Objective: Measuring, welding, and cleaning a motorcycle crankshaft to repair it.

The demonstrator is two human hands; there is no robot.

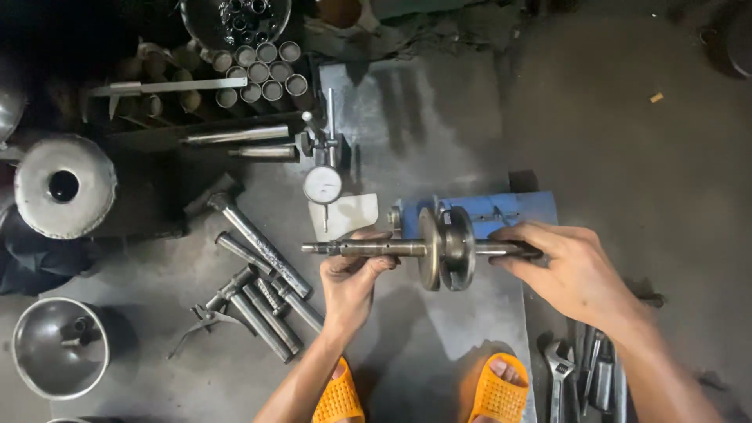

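I hold a steel crankshaft level above a grey metal plate. It has two round flywheel discs in the middle and a shaft out each side. My left hand grips the left shaft from below. My right hand closes over the right shaft end. A blue stand lies just behind the discs. A dial gauge on a post stands behind my left hand.
Several steel rods and bolts lie left of my left hand. Short metal tubes stand at the back, with a caliper. Metal bowls sit at left. Wrenches lie at right. My orange sandals are at the bottom.
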